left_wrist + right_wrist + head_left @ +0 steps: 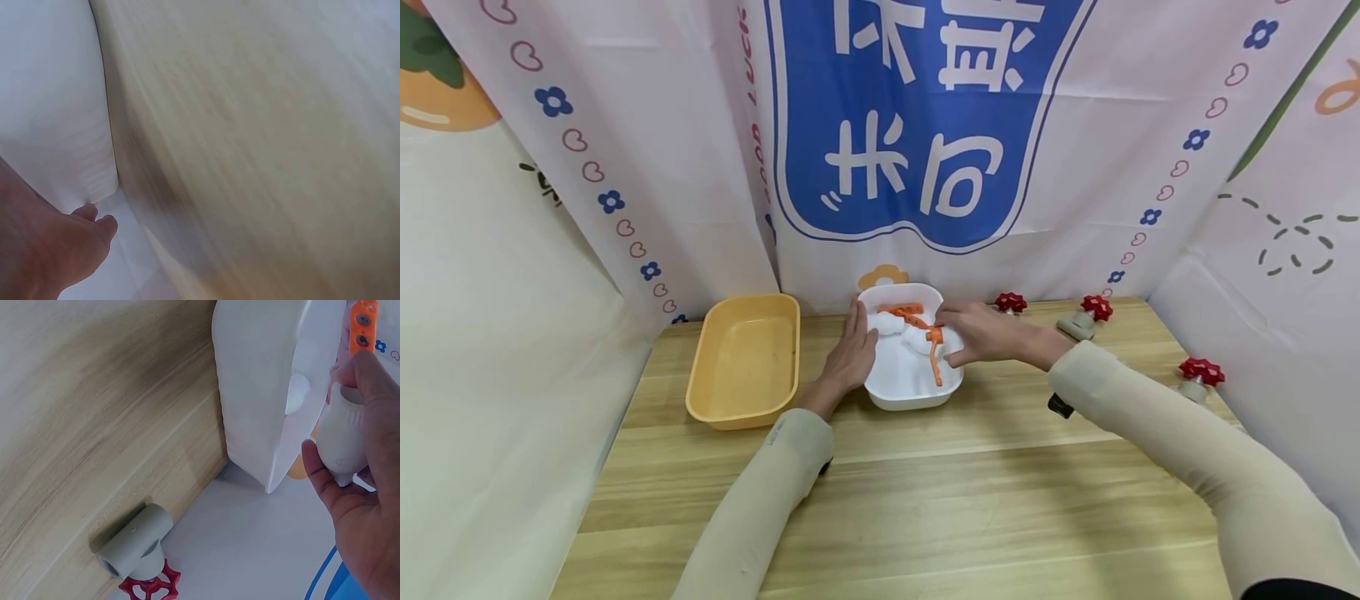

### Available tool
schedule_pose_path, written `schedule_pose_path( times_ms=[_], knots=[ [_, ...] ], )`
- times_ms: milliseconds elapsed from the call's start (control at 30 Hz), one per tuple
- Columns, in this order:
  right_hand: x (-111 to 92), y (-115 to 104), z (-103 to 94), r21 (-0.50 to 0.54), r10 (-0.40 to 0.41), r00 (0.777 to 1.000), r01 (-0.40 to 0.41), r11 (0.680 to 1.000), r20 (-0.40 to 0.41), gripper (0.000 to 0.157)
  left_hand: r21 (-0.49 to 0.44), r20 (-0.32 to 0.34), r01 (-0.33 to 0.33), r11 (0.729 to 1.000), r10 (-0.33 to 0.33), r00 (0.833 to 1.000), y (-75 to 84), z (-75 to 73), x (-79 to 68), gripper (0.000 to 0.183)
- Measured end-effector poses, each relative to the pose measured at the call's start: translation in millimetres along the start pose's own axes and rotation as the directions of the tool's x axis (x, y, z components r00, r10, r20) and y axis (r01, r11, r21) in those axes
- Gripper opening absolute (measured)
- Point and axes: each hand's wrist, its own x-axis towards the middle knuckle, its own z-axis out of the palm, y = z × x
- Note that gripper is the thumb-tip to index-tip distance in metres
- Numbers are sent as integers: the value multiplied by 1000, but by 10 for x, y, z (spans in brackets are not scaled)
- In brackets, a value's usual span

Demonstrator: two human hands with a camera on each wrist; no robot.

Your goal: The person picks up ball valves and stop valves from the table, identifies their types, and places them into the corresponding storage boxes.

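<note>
A white plastic tub (901,382) stands at the far edge of the table. White pipe valves with orange lever handles (891,322) lie inside it. My right hand (981,333) grips one white valve (344,434) at the tub's right rim; its orange lever (363,325) sticks out past the fingers. In the right wrist view, the thumb and fingers curl round the white valve body, and its round pipe opening shows. My left hand (853,350) rests along the left side of the tub, fingers extended against its wall. In the left wrist view its fingertips are close by the tub's end.
Left of the white tub stands a yellow tub (742,417). Grey valves with red handwheels stand on the right, one by the back edge (1078,325) and another (1197,383) near the right edge. A printed cloth (700,167) hangs behind the table (910,500).
</note>
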Motion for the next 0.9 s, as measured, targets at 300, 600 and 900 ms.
schedule_pose_path(
  times_ms=[300,600,900],
  knots=[
    [100,-49,47,-14,-11,1000,11,1000,25,57,-11,-14,2,1000,-2,1000,-1,1,1,69],
    [218,-81,151,-33,-54,997,56,998,49,60,-4,-3,5,1000,-5,1000,-3,-1,8,69],
    [298,-101,233,-24,-19,996,22,999,92,60,-7,-4,13,1000,-13,1000,2,6,6,69]
  ],
)
